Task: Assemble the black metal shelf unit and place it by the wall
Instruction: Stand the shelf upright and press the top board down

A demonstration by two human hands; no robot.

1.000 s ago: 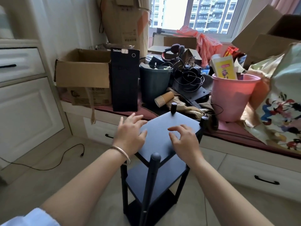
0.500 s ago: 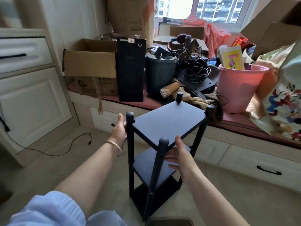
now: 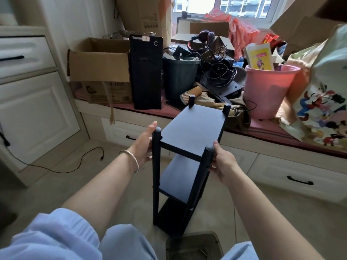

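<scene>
Head view: black metal shelf unit (image 3: 185,160) upright on floor, three tiers assembled, before cluttered window seat (image 3: 262,132). Left hand (image 3: 143,145) and right hand (image 3: 222,162) clamped on near posts. Apparently built; placing by wall left.

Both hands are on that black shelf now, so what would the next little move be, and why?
Probably lift it slightly and carry it toward a wall. The black shelf unit looks assembled, all three shelves on four posts, standing on the floor before the cluttered window seat. The left hand and right hand each hold a near post near its top.
</scene>
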